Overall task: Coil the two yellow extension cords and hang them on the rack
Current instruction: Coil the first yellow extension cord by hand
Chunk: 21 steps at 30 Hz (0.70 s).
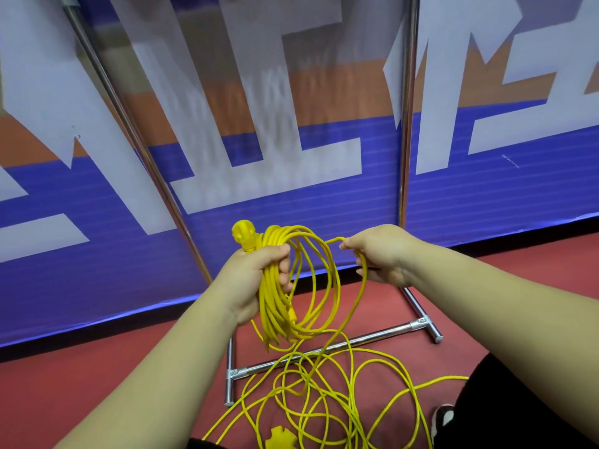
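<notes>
My left hand point(259, 277) grips a bundle of yellow extension cord loops point(311, 286). The cord's yellow plug end point(244, 236) sticks up above the fist. To the right, my right hand point(382, 254) pinches a strand of the same cord, held level with the top of the coil. From that strand the cord drops to a loose tangle of yellow cord point(324, 400) on the red floor. A yellow multi-outlet end point(280, 437) lies at the bottom edge. The metal rack's two uprights point(406, 124) rise in front of me, and its base bar point(324, 351) lies under the tangle.
A blue, orange and white banner wall point(291, 140) stands right behind the rack. Red floor point(81, 367) stretches left and right. A black trouser leg and a shoe point(444, 416) are at the lower right, beside the loose cord.
</notes>
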Motion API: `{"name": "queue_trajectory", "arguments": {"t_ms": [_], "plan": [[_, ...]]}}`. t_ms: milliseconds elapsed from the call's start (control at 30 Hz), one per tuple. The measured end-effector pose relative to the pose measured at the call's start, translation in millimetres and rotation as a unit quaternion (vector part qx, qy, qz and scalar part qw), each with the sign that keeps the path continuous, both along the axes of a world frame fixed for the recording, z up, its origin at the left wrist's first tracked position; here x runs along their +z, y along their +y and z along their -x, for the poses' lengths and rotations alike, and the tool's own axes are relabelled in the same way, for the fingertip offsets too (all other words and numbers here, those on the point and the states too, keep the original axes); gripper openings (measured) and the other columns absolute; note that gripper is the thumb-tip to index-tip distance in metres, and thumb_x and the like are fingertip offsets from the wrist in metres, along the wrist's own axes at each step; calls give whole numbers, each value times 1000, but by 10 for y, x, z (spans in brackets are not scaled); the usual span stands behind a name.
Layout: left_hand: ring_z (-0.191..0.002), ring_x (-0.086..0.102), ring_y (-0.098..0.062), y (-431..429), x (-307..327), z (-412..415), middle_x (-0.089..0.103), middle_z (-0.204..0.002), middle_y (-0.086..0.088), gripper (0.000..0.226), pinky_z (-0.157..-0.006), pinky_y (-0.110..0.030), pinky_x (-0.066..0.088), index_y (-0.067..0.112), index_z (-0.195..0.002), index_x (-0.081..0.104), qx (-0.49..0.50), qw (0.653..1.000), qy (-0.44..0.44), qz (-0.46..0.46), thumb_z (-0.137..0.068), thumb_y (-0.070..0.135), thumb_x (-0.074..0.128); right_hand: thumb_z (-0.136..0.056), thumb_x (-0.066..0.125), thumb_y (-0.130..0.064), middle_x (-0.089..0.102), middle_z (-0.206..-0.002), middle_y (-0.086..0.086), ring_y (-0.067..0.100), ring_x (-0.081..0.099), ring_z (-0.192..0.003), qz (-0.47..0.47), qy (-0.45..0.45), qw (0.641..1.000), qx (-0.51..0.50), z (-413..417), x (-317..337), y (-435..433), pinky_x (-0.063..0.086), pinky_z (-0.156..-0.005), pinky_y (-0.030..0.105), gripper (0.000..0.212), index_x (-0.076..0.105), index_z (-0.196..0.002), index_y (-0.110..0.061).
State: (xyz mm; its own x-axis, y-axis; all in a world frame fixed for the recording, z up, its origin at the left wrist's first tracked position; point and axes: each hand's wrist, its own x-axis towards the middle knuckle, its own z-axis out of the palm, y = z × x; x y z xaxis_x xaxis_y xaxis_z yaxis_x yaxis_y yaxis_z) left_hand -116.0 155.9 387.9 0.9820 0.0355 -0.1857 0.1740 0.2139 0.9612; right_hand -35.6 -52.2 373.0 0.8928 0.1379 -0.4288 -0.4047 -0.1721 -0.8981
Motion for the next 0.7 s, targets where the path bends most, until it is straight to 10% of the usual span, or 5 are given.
{"name": "queue_trajectory", "arguments": {"t_ms": [300, 533, 700], "plan": [[-99, 74, -31, -258, -119, -32, 74, -107, -21, 15, -89, -44, 58, 0, -108, 65, -5, 999, 42, -19, -96, 8, 59, -95, 65, -19, 56, -66, 0, 13, 49, -60, -44, -114, 990, 64, 75, 194, -25, 45, -61, 26, 19, 75, -103, -4], [-98, 74, -34, -370, -197, -100, 75, -103, -23, 18, -92, -44, 56, -1, -102, 69, 42, 996, 72, 18, -97, 12, 57, -99, 60, -25, 76, -81, 0, 14, 70, -78, 67, -252, 951, 168, 137, 254, -19, 59, -83, 40, 19, 78, -102, -18], [-102, 72, -32, -352, -194, -158, 75, -103, -16, 24, -106, -47, 47, 7, -102, 72, 47, 989, 85, 112, -99, 15, 50, -98, 62, -24, 62, -54, -20, -9, 57, -53, 109, -312, 918, 219, 296, 352, 22, 39, -56, 8, 18, 78, -103, -18]]}}
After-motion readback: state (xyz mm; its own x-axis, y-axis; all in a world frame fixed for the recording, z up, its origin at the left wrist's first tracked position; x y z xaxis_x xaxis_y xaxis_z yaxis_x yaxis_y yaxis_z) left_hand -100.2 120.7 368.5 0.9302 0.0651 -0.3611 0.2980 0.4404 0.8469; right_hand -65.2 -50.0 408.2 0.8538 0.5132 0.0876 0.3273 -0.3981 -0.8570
